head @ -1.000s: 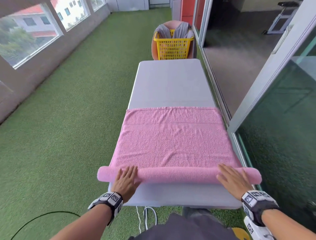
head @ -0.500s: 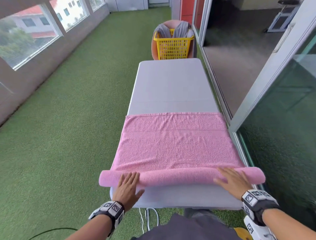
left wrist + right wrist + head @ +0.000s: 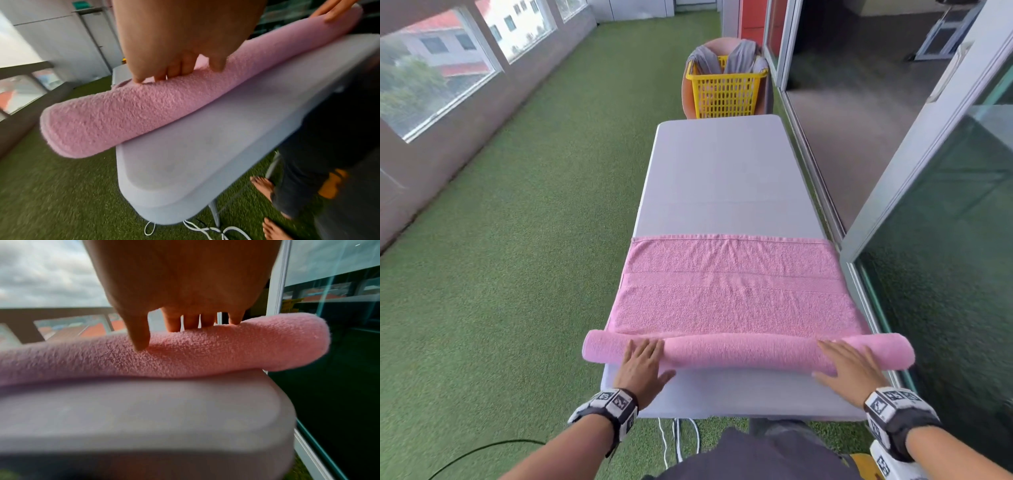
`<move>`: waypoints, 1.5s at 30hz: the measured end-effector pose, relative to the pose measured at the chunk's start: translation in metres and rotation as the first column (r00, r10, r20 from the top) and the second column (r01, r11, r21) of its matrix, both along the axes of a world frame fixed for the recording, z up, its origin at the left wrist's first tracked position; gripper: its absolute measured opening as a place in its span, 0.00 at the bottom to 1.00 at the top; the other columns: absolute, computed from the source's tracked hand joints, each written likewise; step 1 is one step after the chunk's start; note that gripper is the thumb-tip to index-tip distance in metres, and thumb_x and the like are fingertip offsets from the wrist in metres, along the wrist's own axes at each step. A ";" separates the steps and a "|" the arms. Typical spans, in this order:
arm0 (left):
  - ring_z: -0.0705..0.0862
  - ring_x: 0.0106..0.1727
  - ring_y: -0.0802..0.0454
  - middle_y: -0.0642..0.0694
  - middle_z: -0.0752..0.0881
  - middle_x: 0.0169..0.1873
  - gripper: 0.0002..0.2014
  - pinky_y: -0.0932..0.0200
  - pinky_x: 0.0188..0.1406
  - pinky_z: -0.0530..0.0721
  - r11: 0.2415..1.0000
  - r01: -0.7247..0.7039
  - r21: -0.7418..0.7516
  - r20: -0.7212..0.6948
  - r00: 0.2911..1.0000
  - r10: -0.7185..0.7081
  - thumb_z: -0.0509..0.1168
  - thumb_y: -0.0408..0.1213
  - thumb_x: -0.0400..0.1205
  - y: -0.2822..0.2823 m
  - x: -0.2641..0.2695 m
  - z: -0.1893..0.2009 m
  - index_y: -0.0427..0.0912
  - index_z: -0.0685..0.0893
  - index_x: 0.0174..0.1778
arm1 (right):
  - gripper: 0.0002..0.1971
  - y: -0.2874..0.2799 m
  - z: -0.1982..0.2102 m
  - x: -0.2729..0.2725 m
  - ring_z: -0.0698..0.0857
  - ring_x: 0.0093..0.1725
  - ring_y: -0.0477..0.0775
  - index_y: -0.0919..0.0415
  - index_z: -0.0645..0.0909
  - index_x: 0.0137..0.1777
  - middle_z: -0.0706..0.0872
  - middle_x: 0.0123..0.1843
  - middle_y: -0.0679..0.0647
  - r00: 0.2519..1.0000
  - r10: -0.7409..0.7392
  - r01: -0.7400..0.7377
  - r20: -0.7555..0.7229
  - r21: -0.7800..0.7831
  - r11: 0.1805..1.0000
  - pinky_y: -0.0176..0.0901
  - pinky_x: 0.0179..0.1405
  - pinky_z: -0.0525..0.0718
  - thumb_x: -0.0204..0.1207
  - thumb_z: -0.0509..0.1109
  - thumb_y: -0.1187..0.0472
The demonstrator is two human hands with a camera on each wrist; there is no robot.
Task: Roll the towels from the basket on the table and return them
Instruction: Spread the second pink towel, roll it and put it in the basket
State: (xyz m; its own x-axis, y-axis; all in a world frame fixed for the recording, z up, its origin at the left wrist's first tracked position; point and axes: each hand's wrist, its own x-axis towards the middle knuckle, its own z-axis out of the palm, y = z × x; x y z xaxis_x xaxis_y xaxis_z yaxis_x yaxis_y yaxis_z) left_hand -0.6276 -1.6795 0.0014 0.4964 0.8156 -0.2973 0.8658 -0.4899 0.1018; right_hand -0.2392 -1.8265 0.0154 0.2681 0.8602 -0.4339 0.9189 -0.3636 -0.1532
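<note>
Head view: left hand (image 3: 642, 365) flat, fingers straight, pressing the left part of pink towel (image 3: 732, 298) roll; right hand (image 3: 849, 365) flat, fingers spread, pressing the right part. Roll lies across the near end of grey bench (image 3: 722, 171), both ends overhanging; unrolled part spread flat beyond. Yellow basket (image 3: 726, 92) past the far end, grey cloth (image 3: 743, 54) draped over its rim.

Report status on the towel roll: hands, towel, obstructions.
Both hands flat: left hand, right hand pressing the roll. Pink towel partly rolled on table. Path ahead unobstructed; yellow basket beyond the far end.
</note>
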 end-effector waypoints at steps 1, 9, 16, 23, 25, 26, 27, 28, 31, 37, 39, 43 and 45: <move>0.63 0.80 0.48 0.51 0.67 0.78 0.31 0.46 0.82 0.42 1.000 0.031 0.002 -0.015 0.999 -0.031 0.58 0.54 0.84 -0.004 -0.002 -0.002 0.42 0.63 0.81 | 0.35 -0.007 -0.004 -0.003 0.60 0.82 0.44 0.42 0.55 0.83 0.62 0.81 0.37 1.000 0.018 -0.017 0.016 -0.022 1.000 0.59 0.82 0.48 0.78 0.65 0.43; 0.73 0.72 0.49 0.47 0.77 0.71 0.23 0.46 0.81 0.56 0.998 -0.030 0.047 0.055 0.998 0.028 0.44 0.45 0.88 0.015 0.007 0.009 0.42 0.71 0.75 | 0.24 0.015 0.001 0.008 0.65 0.79 0.47 0.40 0.67 0.78 0.68 0.80 0.41 0.995 -0.049 0.044 0.090 0.058 0.997 0.58 0.82 0.51 0.81 0.60 0.52; 0.76 0.63 0.55 0.54 0.82 0.61 0.20 0.52 0.75 0.64 0.991 0.128 -0.028 -0.048 0.990 -0.130 0.63 0.52 0.81 0.003 -0.002 0.003 0.48 0.78 0.66 | 0.34 -0.010 -0.012 0.002 0.64 0.79 0.44 0.41 0.62 0.79 0.67 0.79 0.37 0.999 0.000 0.001 0.040 -0.022 1.000 0.59 0.83 0.51 0.74 0.70 0.47; 0.74 0.69 0.51 0.47 0.76 0.72 0.35 0.49 0.75 0.65 0.998 0.066 -0.017 0.070 0.995 -0.064 0.36 0.57 0.82 0.020 0.003 0.011 0.43 0.65 0.79 | 0.27 0.028 0.011 0.025 0.62 0.81 0.47 0.42 0.61 0.81 0.63 0.83 0.42 0.993 -0.020 0.024 0.118 -0.034 0.999 0.63 0.82 0.50 0.82 0.57 0.50; 0.62 0.80 0.51 0.51 0.61 0.80 0.40 0.48 0.81 0.51 1.000 0.021 -0.014 0.108 0.994 -0.019 0.31 0.63 0.79 0.018 -0.001 0.006 0.42 0.55 0.83 | 0.27 0.027 0.010 0.028 0.57 0.83 0.48 0.43 0.55 0.83 0.58 0.84 0.41 0.994 -0.067 0.064 0.088 0.037 0.997 0.66 0.82 0.48 0.84 0.52 0.44; 0.55 0.82 0.52 0.54 0.54 0.79 0.39 0.49 0.81 0.44 0.999 0.039 -0.035 0.078 0.996 -0.037 0.36 0.65 0.81 0.015 -0.004 0.002 0.43 0.52 0.84 | 0.30 0.022 0.007 0.029 0.57 0.83 0.48 0.43 0.54 0.84 0.58 0.84 0.40 0.996 -0.063 0.061 0.056 0.036 0.997 0.66 0.80 0.46 0.83 0.53 0.39; 0.52 0.82 0.53 0.55 0.51 0.78 0.38 0.49 0.80 0.41 0.997 0.068 -0.045 0.034 0.997 -0.067 0.44 0.64 0.82 0.010 -0.007 -0.002 0.44 0.50 0.84 | 0.32 0.016 0.005 0.028 0.57 0.83 0.47 0.43 0.55 0.83 0.59 0.83 0.39 0.999 -0.042 0.041 0.031 0.028 0.999 0.65 0.80 0.46 0.81 0.56 0.36; 0.54 0.81 0.52 0.54 0.53 0.78 0.37 0.49 0.80 0.41 0.994 0.102 -0.028 0.023 0.995 -0.101 0.54 0.60 0.83 0.006 -0.010 -0.006 0.44 0.54 0.83 | 0.34 0.009 0.001 0.026 0.58 0.83 0.47 0.41 0.56 0.83 0.61 0.82 0.39 1.000 -0.017 0.016 0.022 0.015 1.000 0.65 0.80 0.46 0.79 0.61 0.37; 0.80 0.66 0.48 0.49 0.84 0.64 0.23 0.42 0.78 0.62 0.987 0.141 0.079 0.080 0.986 -0.148 0.71 0.45 0.75 -0.002 -0.011 -0.011 0.45 0.80 0.66 | 0.33 0.000 -0.006 0.023 0.68 0.78 0.46 0.37 0.64 0.78 0.72 0.77 0.39 0.997 0.008 -0.008 0.074 -0.007 1.000 0.63 0.81 0.54 0.74 0.71 0.47; 0.67 0.77 0.50 0.49 0.70 0.77 0.33 0.43 0.82 0.56 0.996 0.073 0.049 0.151 0.985 -0.080 0.35 0.54 0.83 0.020 -0.003 0.000 0.43 0.68 0.79 | 0.24 0.027 0.005 0.027 0.67 0.78 0.46 0.44 0.66 0.78 0.69 0.79 0.42 0.986 -0.011 0.010 0.168 0.006 1.000 0.63 0.81 0.49 0.82 0.58 0.47; 0.51 0.82 0.52 0.52 0.52 0.79 0.35 0.46 0.83 0.42 0.998 0.071 -0.004 0.145 0.987 -0.069 0.34 0.60 0.83 0.018 -0.005 -0.006 0.44 0.52 0.84 | 0.27 0.025 0.001 0.023 0.60 0.82 0.47 0.45 0.59 0.82 0.61 0.83 0.42 0.991 -0.043 0.030 0.129 0.103 0.994 0.63 0.81 0.47 0.84 0.53 0.42; 0.71 0.76 0.46 0.45 0.74 0.74 0.35 0.45 0.77 0.53 0.989 0.143 0.034 0.123 0.982 -0.146 0.72 0.50 0.75 -0.001 -0.009 -0.015 0.40 0.72 0.76 | 0.44 -0.007 -0.018 0.007 0.54 0.84 0.49 0.42 0.44 0.84 0.54 0.84 0.40 0.989 0.044 -0.044 0.143 0.001 0.999 0.66 0.81 0.44 0.75 0.66 0.39; 0.83 0.61 0.46 0.46 0.87 0.59 0.26 0.47 0.71 0.68 0.989 0.130 0.078 0.145 0.979 -0.140 0.76 0.44 0.70 -0.004 -0.006 -0.018 0.42 0.83 0.63 | 0.44 -0.014 -0.019 0.003 0.65 0.81 0.50 0.43 0.57 0.82 0.69 0.81 0.45 0.989 0.016 -0.021 0.148 0.030 0.999 0.68 0.81 0.51 0.69 0.76 0.49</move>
State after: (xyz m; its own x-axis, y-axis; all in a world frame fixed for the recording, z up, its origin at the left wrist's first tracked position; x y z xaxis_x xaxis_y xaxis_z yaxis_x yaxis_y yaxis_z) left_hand -0.6331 -1.6837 -0.0162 0.6379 0.7538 -0.1578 0.7688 -0.6112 0.1884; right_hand -0.2364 -1.8404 -0.0038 0.3113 0.8780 -0.3635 0.9387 -0.3437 -0.0263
